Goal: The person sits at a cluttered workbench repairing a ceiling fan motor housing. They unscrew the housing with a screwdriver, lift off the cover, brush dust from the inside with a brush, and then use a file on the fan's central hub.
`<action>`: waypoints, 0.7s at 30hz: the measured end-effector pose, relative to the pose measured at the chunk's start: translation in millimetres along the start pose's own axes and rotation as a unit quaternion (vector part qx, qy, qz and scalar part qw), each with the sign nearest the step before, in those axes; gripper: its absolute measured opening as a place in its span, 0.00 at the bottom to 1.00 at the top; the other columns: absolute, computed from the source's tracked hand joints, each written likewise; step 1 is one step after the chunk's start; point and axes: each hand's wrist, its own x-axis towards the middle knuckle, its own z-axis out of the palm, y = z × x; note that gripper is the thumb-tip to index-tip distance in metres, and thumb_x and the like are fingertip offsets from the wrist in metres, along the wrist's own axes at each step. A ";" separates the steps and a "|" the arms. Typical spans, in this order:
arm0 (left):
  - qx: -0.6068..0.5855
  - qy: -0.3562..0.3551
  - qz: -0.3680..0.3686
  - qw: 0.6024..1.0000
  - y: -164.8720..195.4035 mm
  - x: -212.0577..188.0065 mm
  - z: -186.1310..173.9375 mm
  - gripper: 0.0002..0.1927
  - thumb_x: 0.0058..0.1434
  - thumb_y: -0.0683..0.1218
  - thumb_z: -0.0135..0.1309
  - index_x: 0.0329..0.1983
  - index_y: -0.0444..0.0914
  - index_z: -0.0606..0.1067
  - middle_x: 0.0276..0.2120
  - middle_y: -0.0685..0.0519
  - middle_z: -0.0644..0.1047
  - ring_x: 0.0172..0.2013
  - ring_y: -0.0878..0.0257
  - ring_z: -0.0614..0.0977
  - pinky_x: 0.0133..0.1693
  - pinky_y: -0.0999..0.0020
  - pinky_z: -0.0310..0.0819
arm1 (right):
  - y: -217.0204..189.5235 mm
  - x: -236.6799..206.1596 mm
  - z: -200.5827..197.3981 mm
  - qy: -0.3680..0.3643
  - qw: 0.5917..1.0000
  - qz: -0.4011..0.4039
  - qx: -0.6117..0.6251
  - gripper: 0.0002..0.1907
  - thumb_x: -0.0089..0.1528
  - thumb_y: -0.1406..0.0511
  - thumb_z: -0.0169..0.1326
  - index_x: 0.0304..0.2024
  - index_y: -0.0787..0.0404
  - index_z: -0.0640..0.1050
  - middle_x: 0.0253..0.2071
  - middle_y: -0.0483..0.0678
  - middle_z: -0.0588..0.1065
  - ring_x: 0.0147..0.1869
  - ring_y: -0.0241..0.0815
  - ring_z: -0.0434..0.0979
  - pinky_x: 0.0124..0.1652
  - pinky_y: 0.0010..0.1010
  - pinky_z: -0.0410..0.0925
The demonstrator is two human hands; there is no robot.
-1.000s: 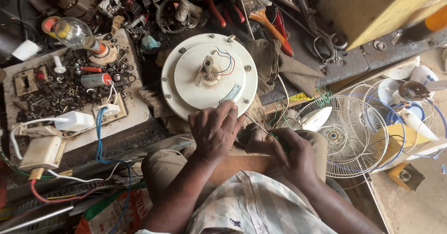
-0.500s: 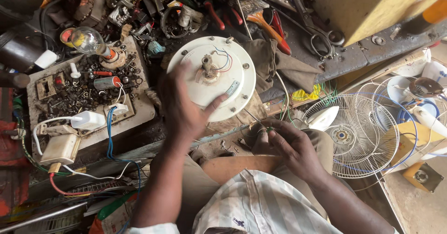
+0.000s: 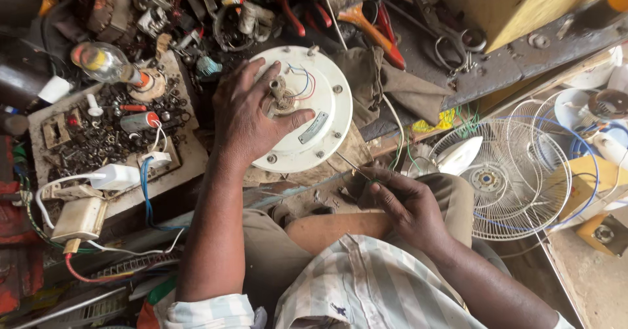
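Observation:
A round white fan motor housing (image 3: 322, 116) lies on the cluttered bench, with red and blue wires at its centre hub (image 3: 282, 97). My left hand (image 3: 252, 116) rests flat on the housing's left half, fingers spread around the hub. My right hand (image 3: 402, 201) sits lower right, near my knee, fingers curled on a small dark part with thin wires and a slim metal rod (image 3: 353, 167) running up towards the housing.
A tray of screws and small parts (image 3: 98, 133) sits left, with a glass bulb (image 3: 104, 61) and white chargers (image 3: 114, 175). Pliers and cutters with red and orange handles (image 3: 376, 31) lie behind. A white wire fan guard (image 3: 507, 172) stands right.
My left hand has left the spot beside my right hand and reached up and left onto the motor housing. The right hand stays low with its small part.

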 end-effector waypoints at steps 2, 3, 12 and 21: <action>-0.007 0.008 0.009 1.000 1.5 0.2 0.5 0.50 0.46 0.74 0.68 0.65 0.40 0.74 0.66 0.46 0.67 0.68 0.47 0.65 0.68 0.43 0.49 | 1.5 1.8 0.4 -0.011 0.998 -0.040 -0.043 0.17 0.68 0.68 0.52 0.59 0.65 0.77 0.43 0.44 0.81 0.45 0.30 0.80 0.47 0.21 0.72; -0.009 0.016 0.015 1.000 2.0 1.2 0.6 0.50 0.46 0.73 0.69 0.65 0.40 0.74 0.65 0.47 0.68 0.67 0.48 0.66 0.67 0.43 0.50 | 2.3 3.0 1.2 -0.004 0.998 -0.045 -0.032 0.17 0.68 0.68 0.52 0.59 0.66 0.78 0.41 0.44 0.81 0.45 0.31 0.80 0.47 0.21 0.72; -0.025 0.036 0.048 0.998 -5.6 4.8 10.5 0.47 0.50 0.70 0.72 0.66 0.40 0.75 0.66 0.45 0.68 0.66 0.47 0.68 0.67 0.44 0.55 | -2.9 15.6 2.8 0.035 0.952 -0.208 -0.222 0.16 0.64 0.74 0.57 0.55 0.63 0.79 0.38 0.50 0.81 0.41 0.38 0.85 0.39 0.25 0.74; -0.068 0.022 0.031 0.997 -3.9 -4.4 10.2 0.49 0.51 0.71 0.69 0.69 0.40 0.72 0.68 0.42 0.65 0.69 0.45 0.66 0.68 0.48 0.56 | -17.0 5.8 2.4 0.010 0.830 -0.304 -0.468 0.26 0.56 0.73 0.61 0.58 0.64 0.79 0.29 0.51 0.76 0.27 0.48 0.79 0.28 0.39 0.72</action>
